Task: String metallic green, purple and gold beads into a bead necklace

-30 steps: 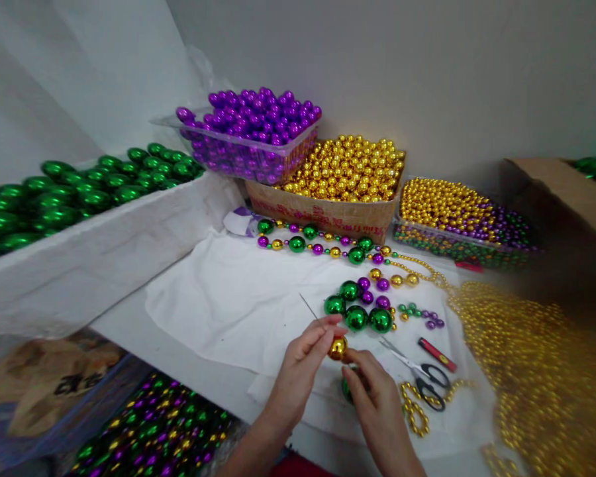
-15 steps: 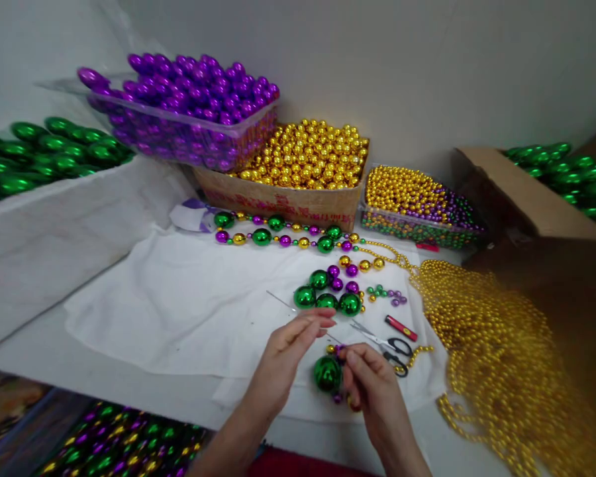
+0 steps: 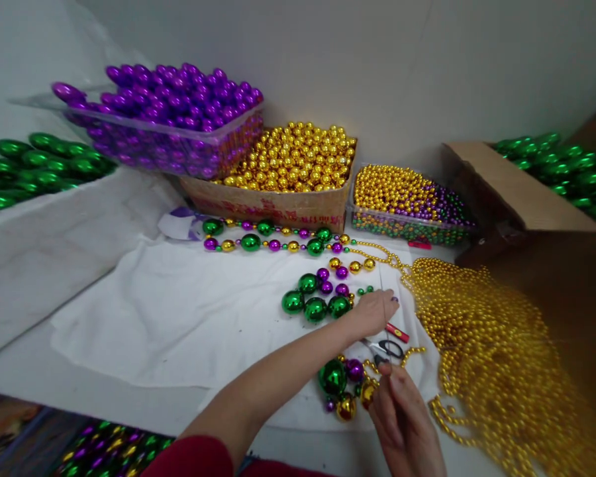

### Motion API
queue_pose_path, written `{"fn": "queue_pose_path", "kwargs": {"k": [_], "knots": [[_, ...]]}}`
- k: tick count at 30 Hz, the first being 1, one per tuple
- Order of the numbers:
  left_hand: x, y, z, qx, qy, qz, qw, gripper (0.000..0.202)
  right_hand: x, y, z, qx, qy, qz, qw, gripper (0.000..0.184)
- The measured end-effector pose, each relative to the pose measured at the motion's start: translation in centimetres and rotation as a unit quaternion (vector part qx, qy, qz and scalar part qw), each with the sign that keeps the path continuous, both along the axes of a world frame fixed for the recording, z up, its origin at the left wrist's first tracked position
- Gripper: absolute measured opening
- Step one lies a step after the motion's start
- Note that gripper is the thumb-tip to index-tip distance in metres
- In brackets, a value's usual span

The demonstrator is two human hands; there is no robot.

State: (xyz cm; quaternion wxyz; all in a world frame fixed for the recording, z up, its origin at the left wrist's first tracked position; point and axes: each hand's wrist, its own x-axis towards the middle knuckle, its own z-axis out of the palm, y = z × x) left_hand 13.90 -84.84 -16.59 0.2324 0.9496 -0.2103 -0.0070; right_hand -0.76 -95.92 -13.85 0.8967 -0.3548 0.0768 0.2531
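My right hand (image 3: 404,411) is closed in a pinch on a long thin needle (image 3: 383,291), which points up and away. Just left of that hand lies a strung cluster with a large green bead (image 3: 332,377), a purple bead (image 3: 354,370) and a gold bead (image 3: 346,407). My left hand (image 3: 376,313) reaches across to the small loose beads, its fingers drawn together downward. A small purple bead (image 3: 394,299) shows by its fingertips; what they pinch is hidden. Scissors (image 3: 390,349) and a red lighter (image 3: 397,332) lie between the hands.
Loose green beads (image 3: 316,309) lie on the white cloth (image 3: 179,318). Behind them runs a finished-looking bead strand (image 3: 251,242). Gold bead chains (image 3: 496,344) heap at right. A purple bead tub (image 3: 163,132), gold bead carton (image 3: 268,210) and small bead tub (image 3: 412,225) stand behind.
My left hand has moved right and away from me, from beside the needle to the small beads. My right hand has shifted slightly right; the needle has swung from pointing left to upright.
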Motion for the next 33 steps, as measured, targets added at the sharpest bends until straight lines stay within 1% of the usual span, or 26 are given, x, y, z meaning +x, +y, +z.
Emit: {"fn": "queue_pose_path", "kwargs": {"k": [3,6,7,8,9,10,11,12,13,14,15,16,17,19,21,24,26,27,28,29,30,31,33], "knots": [[0.7,-0.1,-0.3,-0.01,0.004,0.006,1.0,0.027,-0.2,0.1,-0.2,-0.016,-0.005,0.009,1.0,0.022],[-0.4,1.4,0.5,-0.04,0.008,0.03,0.999,0.022,0.0,-0.3,-0.2,-0.058,0.0,0.014,0.998,0.023],[-1.3,2.2,0.9,-0.081,0.023,0.05,0.995,0.021,0.1,-0.5,-0.1,-0.073,-0.003,0.021,0.997,0.023],[-2.4,3.2,1.3,-0.139,0.048,0.074,0.986,0.02,0.2,-0.7,-0.1,-0.091,-0.004,0.03,0.995,0.024],[-3.8,4.4,1.6,-0.246,0.095,0.104,0.959,0.021,0.3,-0.8,0.0,-0.109,-0.005,0.039,0.993,0.026],[-5.3,5.6,2.0,-0.371,0.154,0.14,0.905,0.022,0.3,-0.8,0.1,-0.129,-0.004,0.049,0.99,0.028],[-6.9,6.8,2.3,-0.478,0.201,0.162,0.839,0.023,0.4,-0.7,0.2,-0.146,-0.003,0.058,0.988,0.031],[-8.6,8.0,2.5,-0.562,0.229,0.178,0.774,0.025,0.5,-0.5,0.3,-0.162,-0.004,0.063,0.985,0.034],[-10.1,9.1,2.5,-0.624,0.24,0.192,0.718,0.026,0.6,-0.2,0.4,-0.172,-0.008,0.069,0.983,0.036],[-11.5,10.0,2.5,-0.669,0.24,0.203,0.674,0.026,0.7,0.1,0.5,-0.176,-0.016,0.076,0.981,0.038],[-12.6,10.9,2.5,-0.7,0.232,0.215,0.64,0.025,0.9,0.5,0.6,-0.175,-0.026,0.08,0.981,0.038],[-13.6,11.6,2.3,-0.721,0.224,0.229,0.614,0.024,1.1,0.8,0.8,-0.174,-0.036,0.079,0.981,0.037],[-14.4,12.1,2.2,-0.735,0.216,0.241,0.596,0.023,1.3,1.1,1.1,-0.171,-0.047,0.074,0.981,0.034],[-15.3,12.8,1.8,-0.752,0.205,0.257,0.571,0.02,1.8,1.4,1.6,-0.157,-0.071,0.057,0.983,0.026],[-15.8,13.0,1.5,-0.762,0.203,0.258,0.558,0.02,2.4,1.5,2.0,-0.13,-0.095,0.051,0.986,0.02],[-16.1,12.8,1.5,-0.769,0.212,0.243,0.551,0.021,3.2,1.5,2.6,-0.066,-0.095,0.075,0.991,0.019],[-16.2,12.5,1.9,-0.77,0.218,0.229,0.555,0.019,3.7,1.5,2.9,-0.024,-0.072,0.093,0.993,0.019],[-16.4,12.4,2.2,-0.768,0.219,0.219,0.56,0.018,3.8,1.5,3.2,-0.006,-0.059,0.103,0.993,0.019],[-16.5,12.3,2.6,-0.764,0.217,0.206,0.572,0.017,4.0,1.6,3.4,0.01,-0.048,0.111,0.993,0.018],[-16.6,12.2,3.1,-0.754,0.213,0.189,0.592,0.016,4.2,1.9,3.7,0.027,-0.041,0.118,0.992,0.017],[-16.8,12.1,3.7,-0.736,0.209,0.164,0.623,0.015,4.3,2.2,4.1,0.045,-0.035,0.126,0.99,0.015],[-16.8,12.1,4.4,-0.707,0.207,0.13,0.664,0.015,4.4,2.6,4.5,0.064,-0.031,0.135,0.988,0.014],[-17.0,12.1,5.9,-0.626,0.205,0.045,0.751,0.012,4.5,3.9,5.7,0.102,-0.027,0.161,0.981,0.013]]}}
